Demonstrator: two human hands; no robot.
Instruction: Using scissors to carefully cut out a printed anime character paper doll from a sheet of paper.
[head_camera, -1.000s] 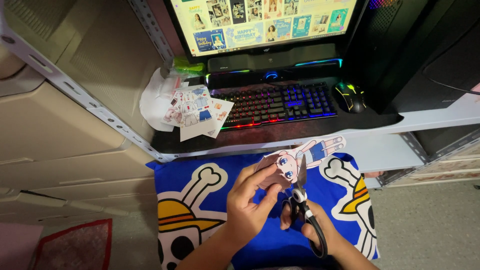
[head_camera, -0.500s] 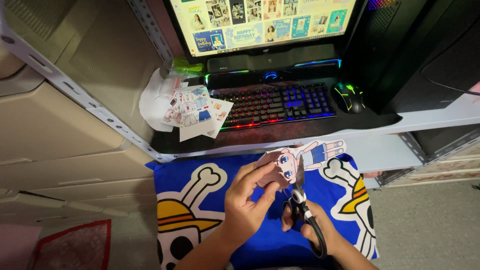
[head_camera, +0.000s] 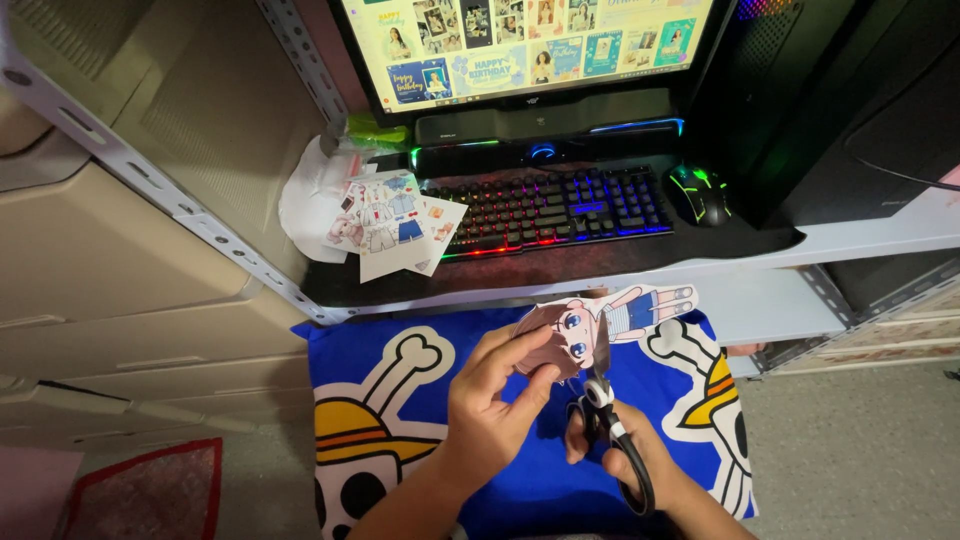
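1. A dark desk runs across the far part of the scene, on a pale grey frame.
2. On it lie a keyboard lit in rainbow colours, and a black mouse with green light to its right.
3. A lit monitor stands at the far edge, with a black speaker bar below it.
4. Printed paper sheets lie on the desk's left end.
5. A perforated metal rail slants across beige cabinets on the left.
6. A black computer case stands on the right.
7. Grey floor shows near right; a red mat lies near left.
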